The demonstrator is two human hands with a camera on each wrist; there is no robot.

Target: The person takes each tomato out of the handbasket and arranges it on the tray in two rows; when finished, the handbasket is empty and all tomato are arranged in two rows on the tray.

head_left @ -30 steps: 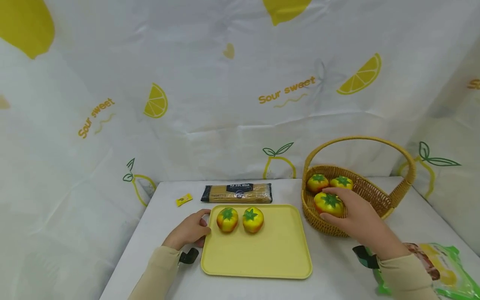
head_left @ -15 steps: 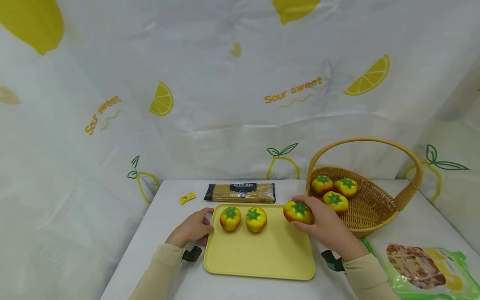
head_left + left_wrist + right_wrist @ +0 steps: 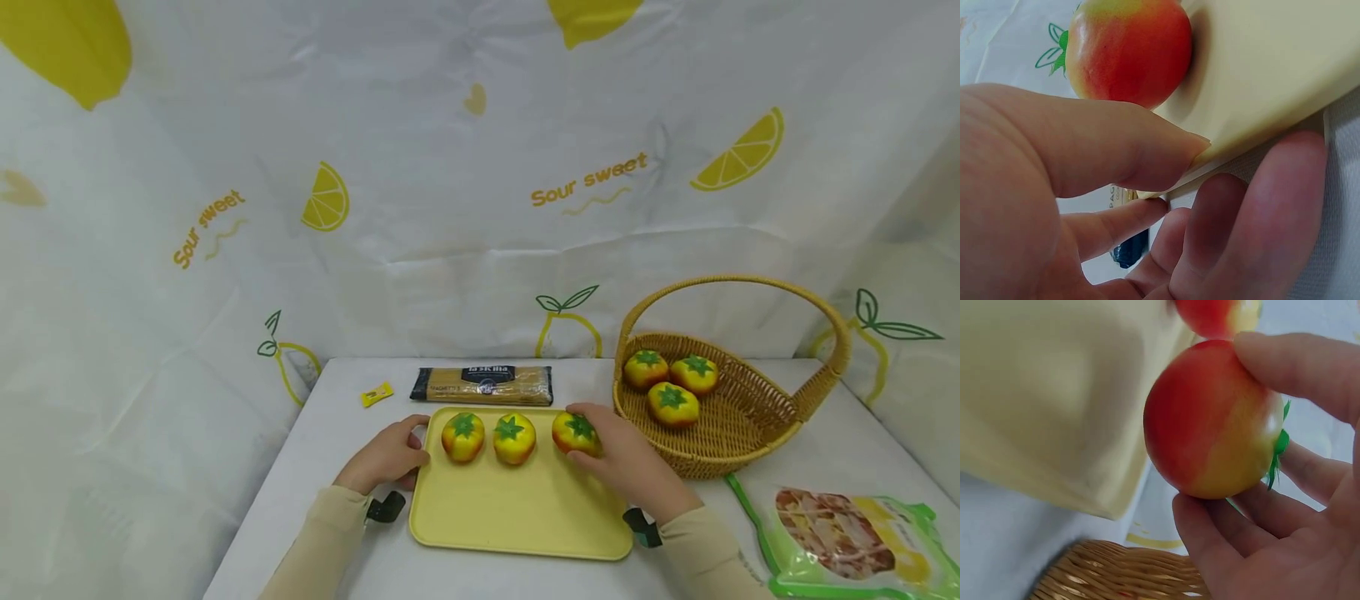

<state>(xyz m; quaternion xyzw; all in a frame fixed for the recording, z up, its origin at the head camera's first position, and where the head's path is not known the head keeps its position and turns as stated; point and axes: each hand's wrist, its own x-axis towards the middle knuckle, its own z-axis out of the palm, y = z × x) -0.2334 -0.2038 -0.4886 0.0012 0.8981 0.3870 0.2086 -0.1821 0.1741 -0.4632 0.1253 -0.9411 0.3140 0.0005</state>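
My right hand (image 3: 630,458) grips a red-and-yellow tomato (image 3: 573,435) with a green star-shaped top, over the back right part of the yellow tray (image 3: 517,517). In the right wrist view, thumb and fingers span the tomato (image 3: 1210,422); whether it touches the tray is hard to tell. Two similar tomatoes sit on the tray near its back edge, a left tomato (image 3: 462,437) and a middle tomato (image 3: 514,440). At the tray's left edge, my left hand (image 3: 384,457) pinches the rim. The left wrist view has its thumb (image 3: 1141,147) on the rim and its fingers below.
A wicker basket (image 3: 750,454) with a tall handle stands at the right, three tomatoes (image 3: 672,405) inside. Behind the tray lie a spaghetti pack (image 3: 482,386) and a small yellow packet (image 3: 377,394). A green-edged food bag (image 3: 847,537) lies front right.
The right hand has carried a tomato leftward from the basket to over the tray's back right. The left hand keeps its place at the tray's edge. The view has shifted slightly.
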